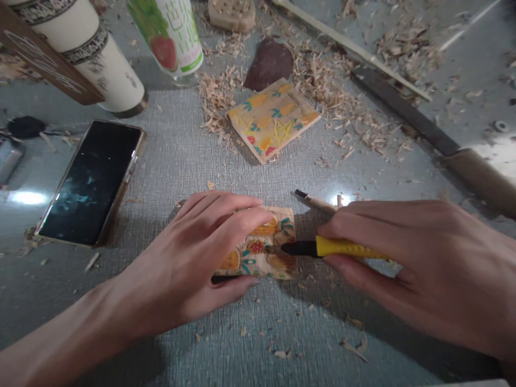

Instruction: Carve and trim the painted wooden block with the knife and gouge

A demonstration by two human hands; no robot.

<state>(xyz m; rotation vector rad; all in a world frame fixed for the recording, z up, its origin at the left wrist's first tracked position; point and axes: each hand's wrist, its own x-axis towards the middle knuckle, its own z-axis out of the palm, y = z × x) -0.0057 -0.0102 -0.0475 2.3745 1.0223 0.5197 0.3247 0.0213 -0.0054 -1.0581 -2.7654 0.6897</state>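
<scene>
A small painted wooden block (264, 263) with orange fruit shapes, a red spotted patch and teal marks lies on the grey textured table. My left hand (209, 247) is closed around its left part, thumb along the near edge and fingers over the far side. My right hand (403, 263) grips a yellow-handled carving knife (338, 247) with a black neck. The knife's tip rests at the block's right half, beside the red patch. Just beyond my right hand lies a thin wooden-handled tool (312, 200) with a dark metal end, partly hidden by the fingers.
A second painted wooden piece (278, 118) lies farther back, touching a dark red scrap (271, 63). A phone (92, 183), a patterned cup (88, 54) and a printed bottle (171, 40) stand or lie at left. A long file (407, 110) crosses the right side among wood shavings (338, 80).
</scene>
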